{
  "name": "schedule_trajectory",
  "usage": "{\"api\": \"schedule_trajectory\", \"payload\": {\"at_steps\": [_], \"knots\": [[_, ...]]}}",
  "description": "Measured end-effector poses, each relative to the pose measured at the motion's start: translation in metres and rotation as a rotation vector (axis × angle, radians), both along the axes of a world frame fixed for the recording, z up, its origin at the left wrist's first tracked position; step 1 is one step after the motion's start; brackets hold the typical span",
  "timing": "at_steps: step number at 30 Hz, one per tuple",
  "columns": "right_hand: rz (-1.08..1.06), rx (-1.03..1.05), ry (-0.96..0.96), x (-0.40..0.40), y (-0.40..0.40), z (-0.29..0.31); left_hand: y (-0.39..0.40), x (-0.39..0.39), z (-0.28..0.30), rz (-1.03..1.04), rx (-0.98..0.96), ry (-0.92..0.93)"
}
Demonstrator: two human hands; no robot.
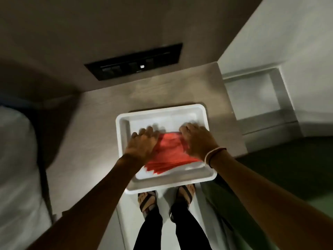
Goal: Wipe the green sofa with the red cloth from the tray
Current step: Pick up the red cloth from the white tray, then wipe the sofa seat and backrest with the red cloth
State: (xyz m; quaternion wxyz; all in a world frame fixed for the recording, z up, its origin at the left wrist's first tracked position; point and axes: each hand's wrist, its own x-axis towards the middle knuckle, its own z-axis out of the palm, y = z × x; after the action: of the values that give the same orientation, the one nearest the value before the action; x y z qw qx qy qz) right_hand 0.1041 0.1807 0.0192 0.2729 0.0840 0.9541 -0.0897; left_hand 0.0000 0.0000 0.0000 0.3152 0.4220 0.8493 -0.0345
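A red cloth lies in a white tray on a low wooden table. My left hand rests on the cloth's left side, fingers curled over its far edge. On the cloth's right side lies my right hand, with a band at the wrist and fingers bent at the far edge. Both hands press or pinch the cloth, and the picture is blurred. The green sofa stretches along the right, with part of it low beside my legs.
The tray overhangs the front edge of the wooden table. A black switch panel sits on the wall behind. A white cushion or bed is at the left. A pale recessed shelf is at right. My feet stand below the tray.
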Motion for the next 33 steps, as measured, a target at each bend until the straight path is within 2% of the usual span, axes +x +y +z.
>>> {"api": "schedule_trajectory", "payload": {"at_steps": [2, 4, 7, 9, 13, 15, 17, 19, 22, 25, 28, 30, 33], "knots": [[-0.123, -0.08, -0.042, 0.003, 0.0, 0.003, -0.005, -0.003, 0.007, 0.069, 0.003, -0.072], [-0.238, -0.236, -0.074, 0.005, 0.001, 0.019, -0.018, -0.014, 0.019, 0.204, 0.123, -0.187], [-0.501, -0.663, 0.097, 0.026, 0.021, 0.058, -0.025, -0.027, 0.066, 0.509, 0.363, -0.521], [-0.716, -0.857, 0.245, 0.049, 0.033, 0.095, -0.016, -0.033, 0.103, 0.596, 0.504, -0.631], [-1.184, -1.159, 0.591, 0.104, 0.053, 0.152, 0.036, -0.014, 0.178, 0.578, 0.678, -0.706], [-1.459, -1.208, 0.885, 0.227, 0.071, 0.201, 0.107, 0.085, 0.218, 0.426, 0.706, -0.8], [-1.589, -1.313, 0.971, 0.246, 0.066, 0.201, 0.118, 0.099, 0.239, 0.404, 0.771, -0.841], [-1.707, -1.285, 1.05, 0.277, 0.055, 0.201, 0.126, 0.132, 0.245, 0.352, 0.728, -0.88], [-2.004, -0.955, 1.149, 0.438, 0.042, 0.19, 0.157, 0.284, 0.214, 0.217, 0.563, -0.965], [-2.182, -0.603, 0.974, 0.567, 0.021, 0.162, 0.154, 0.414, 0.17, 0.156, 0.338, -1.01], [-2.162, -0.305, 0.734, 0.656, 0.015, 0.132, 0.136, 0.519, 0.121, 0.079, 0.052, -0.992], [-2.075, -0.1, 0.58, 0.685, 0.016, 0.11, 0.124, 0.551, 0.089, -0.076, 0.082, -0.815], [-1.888, 0.153, 0.378, 0.695, 0.001, 0.074, 0.129, 0.55, 0.051, -0.36, 0.322, -0.361]]}}
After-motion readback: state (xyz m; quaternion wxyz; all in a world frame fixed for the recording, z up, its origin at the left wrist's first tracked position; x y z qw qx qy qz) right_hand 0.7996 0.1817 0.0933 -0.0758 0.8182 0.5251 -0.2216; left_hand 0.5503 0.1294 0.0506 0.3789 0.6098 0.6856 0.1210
